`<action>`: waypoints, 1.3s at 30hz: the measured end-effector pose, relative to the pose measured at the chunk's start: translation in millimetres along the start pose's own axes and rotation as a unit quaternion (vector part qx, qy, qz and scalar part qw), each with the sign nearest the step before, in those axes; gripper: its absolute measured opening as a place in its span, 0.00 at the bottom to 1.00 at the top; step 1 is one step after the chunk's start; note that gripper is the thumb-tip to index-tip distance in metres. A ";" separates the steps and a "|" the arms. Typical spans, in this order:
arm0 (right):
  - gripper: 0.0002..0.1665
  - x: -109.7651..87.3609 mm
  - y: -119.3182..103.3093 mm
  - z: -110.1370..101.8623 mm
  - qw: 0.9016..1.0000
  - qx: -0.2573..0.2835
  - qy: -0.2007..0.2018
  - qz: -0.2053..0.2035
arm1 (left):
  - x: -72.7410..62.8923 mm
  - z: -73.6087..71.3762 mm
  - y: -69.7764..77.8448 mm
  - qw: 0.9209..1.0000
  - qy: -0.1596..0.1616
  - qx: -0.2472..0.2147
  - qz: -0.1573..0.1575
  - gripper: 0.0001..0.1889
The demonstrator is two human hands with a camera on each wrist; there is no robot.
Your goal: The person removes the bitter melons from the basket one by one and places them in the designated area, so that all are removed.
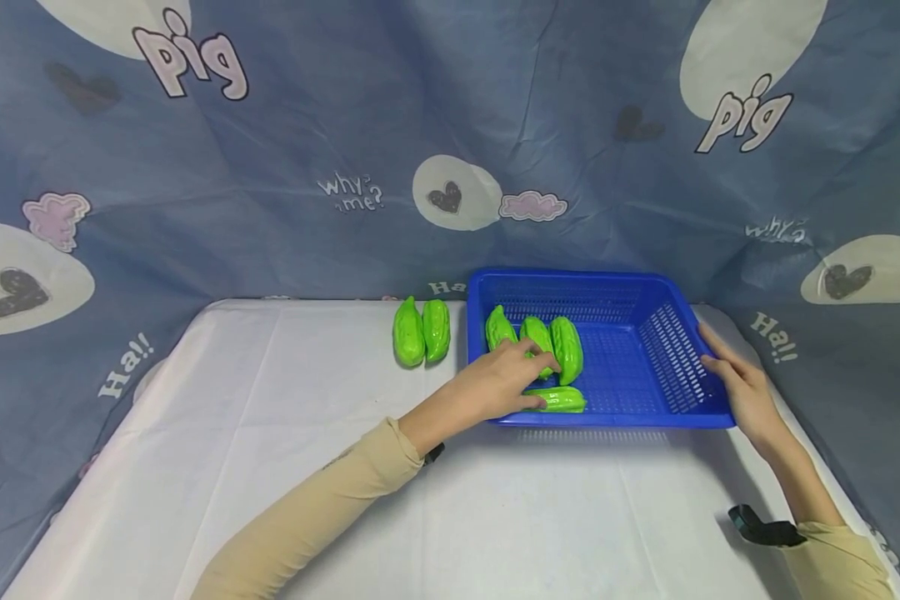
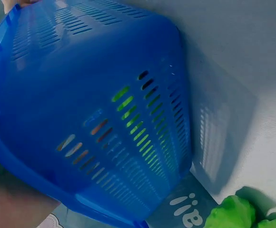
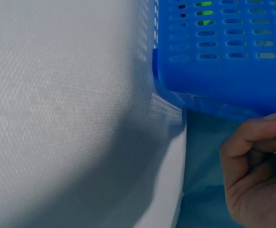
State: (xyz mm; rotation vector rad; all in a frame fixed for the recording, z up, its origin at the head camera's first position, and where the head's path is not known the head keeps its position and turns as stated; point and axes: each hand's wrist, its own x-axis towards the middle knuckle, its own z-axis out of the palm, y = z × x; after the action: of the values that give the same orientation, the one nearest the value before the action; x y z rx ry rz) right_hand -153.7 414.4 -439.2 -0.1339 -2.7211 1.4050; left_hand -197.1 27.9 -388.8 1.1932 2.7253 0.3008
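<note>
A blue perforated basket (image 1: 615, 354) stands at the back right of the table in the head view. Inside it, three glossy green bitter melons stand in a row on the left, the rightmost bitter melon (image 1: 567, 350) in plain sight. Another bitter melon (image 1: 566, 400) lies crosswise along the near wall. My left hand (image 1: 506, 379) reaches in over them with thumb and fingers spread apart, the thumb at the crosswise one; it partly covers the others. With thumb on top and fingers curled beneath, my right hand (image 3: 259, 166) grips the basket's right rim.
Two more bitter melons lie side by side left of the basket, the left bitter melon (image 1: 408, 333) slightly larger. A white cloth (image 1: 307, 400) covers the table. Behind the table hangs a blue printed curtain (image 1: 270, 225), close to the basket's far rim.
</note>
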 end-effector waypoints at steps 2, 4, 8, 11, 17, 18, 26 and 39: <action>0.33 0.1 -0.3 0.0 1.000 -0.001 0.001 -0.002 | 2.1 0.3 1.6 1.000 -0.001 0.023 0.006 0.29; 0.33 0.2 -0.6 0.1 1.000 0.001 0.001 -0.004 | 4.3 0.6 3.4 0.999 -0.001 0.048 0.009 0.31; 0.33 0.2 -1.0 0.6 1.000 0.007 0.000 -0.009 | 8.5 0.3 7.8 0.995 0.001 0.095 0.009 0.34; 0.33 0.2 -1.0 1.1 1.000 0.009 0.001 -0.010 | 11.6 0.5 10.7 0.992 0.003 0.126 0.006 0.35; 0.33 0.3 -0.1 0.7 1.000 0.005 0.003 -0.003 | 18.1 0.8 14.8 0.987 -0.013 0.163 0.008 0.34; 0.32 0.4 0.1 0.6 1.000 0.004 0.003 -0.003 | 19.3 0.5 15.6 0.986 -0.019 0.167 0.011 0.34; 0.32 1.2 0.1 0.6 1.000 0.004 0.002 0.001 | 26.9 2.1 18.8 0.979 -0.050 0.195 0.024 0.36; 0.32 -2.2 -2.9 1.1 1.000 0.013 -0.002 -0.004 | 28.8 4.4 18.6 0.981 -0.069 0.177 0.027 0.33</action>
State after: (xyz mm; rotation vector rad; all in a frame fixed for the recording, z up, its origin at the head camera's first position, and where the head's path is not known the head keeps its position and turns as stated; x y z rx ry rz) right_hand -151.8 411.6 -437.5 -0.1198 -2.7025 1.4404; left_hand -202.3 62.1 -390.2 1.3137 2.6986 -0.2664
